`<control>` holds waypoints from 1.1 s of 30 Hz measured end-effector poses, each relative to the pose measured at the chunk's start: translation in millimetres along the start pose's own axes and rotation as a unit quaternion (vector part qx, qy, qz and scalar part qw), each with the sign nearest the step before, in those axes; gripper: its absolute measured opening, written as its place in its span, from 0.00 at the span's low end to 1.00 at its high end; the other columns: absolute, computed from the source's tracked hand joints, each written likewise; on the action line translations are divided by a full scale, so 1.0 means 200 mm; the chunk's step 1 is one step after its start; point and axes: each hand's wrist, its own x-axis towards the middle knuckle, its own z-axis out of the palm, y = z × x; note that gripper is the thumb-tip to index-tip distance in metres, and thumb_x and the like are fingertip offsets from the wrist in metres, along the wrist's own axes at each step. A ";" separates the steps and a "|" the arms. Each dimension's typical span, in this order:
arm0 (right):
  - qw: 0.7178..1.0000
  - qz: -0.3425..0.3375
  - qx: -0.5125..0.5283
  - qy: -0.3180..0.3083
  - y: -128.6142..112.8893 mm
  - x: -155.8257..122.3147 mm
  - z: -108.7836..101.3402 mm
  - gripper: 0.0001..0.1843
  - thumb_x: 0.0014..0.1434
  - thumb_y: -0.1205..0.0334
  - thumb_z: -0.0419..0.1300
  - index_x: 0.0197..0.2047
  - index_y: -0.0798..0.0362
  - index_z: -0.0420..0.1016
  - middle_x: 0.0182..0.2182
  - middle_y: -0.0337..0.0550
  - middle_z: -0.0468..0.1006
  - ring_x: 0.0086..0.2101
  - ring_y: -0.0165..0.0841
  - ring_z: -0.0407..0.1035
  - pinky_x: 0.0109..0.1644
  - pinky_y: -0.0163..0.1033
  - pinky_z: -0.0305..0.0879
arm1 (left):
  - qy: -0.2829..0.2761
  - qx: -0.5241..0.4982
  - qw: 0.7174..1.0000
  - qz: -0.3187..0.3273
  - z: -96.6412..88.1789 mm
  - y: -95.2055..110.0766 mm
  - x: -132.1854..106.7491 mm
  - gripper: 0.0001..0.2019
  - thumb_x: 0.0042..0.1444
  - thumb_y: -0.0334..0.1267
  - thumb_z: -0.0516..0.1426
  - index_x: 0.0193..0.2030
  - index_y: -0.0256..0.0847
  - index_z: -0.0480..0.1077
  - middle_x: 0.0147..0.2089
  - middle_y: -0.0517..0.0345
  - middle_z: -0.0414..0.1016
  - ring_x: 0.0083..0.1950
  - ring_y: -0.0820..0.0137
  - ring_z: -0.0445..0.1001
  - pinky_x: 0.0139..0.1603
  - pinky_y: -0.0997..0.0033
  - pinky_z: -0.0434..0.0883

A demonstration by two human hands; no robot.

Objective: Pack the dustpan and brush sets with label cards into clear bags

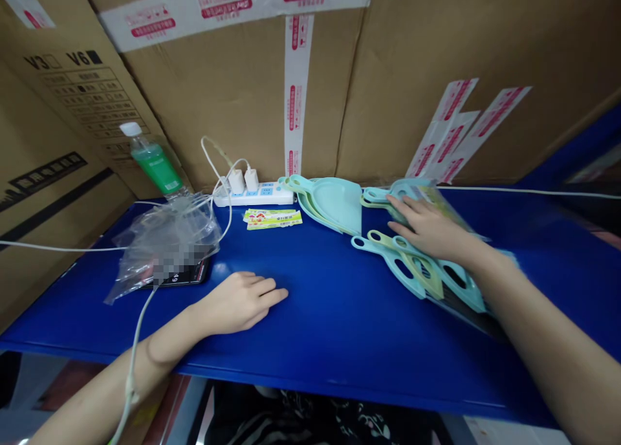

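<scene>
My left hand (247,301) rests palm down on the blue table, holding nothing, its fingers loosely stretched and slightly bent. Farther right, my right hand (427,228) lies with fingers apart over a pack in clear plastic (439,202) with light blue and pale green handles; whether it touches or hovers, I cannot tell. Just left of that pack sits a stack of light blue and pale green dustpans (334,202). Below the right hand, several hand brushes (412,267) in the same colours lie fanned out, dark bristles partly hidden by my forearm.
A white power strip (272,194) with two chargers stands against the cardboard wall (233,96). Before it lie yellow-green labelled strips (272,218). A green-labelled bottle (158,163), crumpled clear plastic bags (169,231) and a dark flat object (196,271) are at left. A white cable (133,361) crosses my left forearm.
</scene>
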 end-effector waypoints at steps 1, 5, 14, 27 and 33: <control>1.000 0.002 -0.001 -0.003 0.00 0.00 -0.01 0.37 0.61 0.45 0.40 0.69 0.54 0.48 0.65 0.56 0.57 0.64 0.52 0.47 0.64 0.59 0.44 | -0.002 0.003 1.000 -0.003 0.00 0.00 0.00 0.13 0.61 0.30 0.45 0.49 0.37 0.67 0.31 0.59 0.72 0.27 0.71 0.70 0.29 0.71 0.66; 1.000 -0.002 -0.003 -0.003 -0.02 -0.03 -0.06 0.36 0.62 0.48 0.41 0.67 0.59 0.51 0.64 0.61 0.56 0.64 0.51 0.48 0.64 0.55 0.46 | 0.014 0.019 0.999 -0.033 0.02 -0.01 -0.01 0.13 0.61 0.31 0.46 0.49 0.38 0.67 0.31 0.58 0.72 0.27 0.70 0.71 0.30 0.70 0.68; 0.993 -0.106 0.048 -0.019 -0.08 -0.14 -0.25 0.15 0.57 0.50 0.54 0.34 0.52 0.73 0.32 0.50 0.78 0.35 0.42 0.72 0.39 0.47 0.67 | 0.086 -0.036 0.984 -0.150 0.06 -0.02 0.02 0.14 0.64 0.31 0.45 0.51 0.41 0.66 0.39 0.57 0.76 0.32 0.72 0.75 0.34 0.72 0.70; 0.991 -0.114 -0.060 -0.041 -0.16 -0.16 -0.22 0.04 0.57 0.62 0.55 0.33 0.52 0.69 0.28 0.46 0.77 0.31 0.40 0.73 0.32 0.40 0.63 | 0.047 0.112 0.989 -0.090 0.09 0.00 0.27 0.22 0.60 0.27 0.46 0.62 0.32 0.58 0.47 0.45 0.73 0.44 0.63 0.73 0.43 0.65 0.68; 0.987 -0.130 -0.093 -0.019 -0.17 -0.16 -0.21 0.03 0.59 0.63 0.54 0.36 0.51 0.68 0.34 0.48 0.79 0.35 0.42 0.75 0.32 0.39 0.64 | 0.053 0.124 0.981 -0.139 0.16 -0.01 0.49 0.22 0.61 0.28 0.46 0.63 0.28 0.57 0.54 0.41 0.71 0.54 0.60 0.70 0.50 0.63 0.67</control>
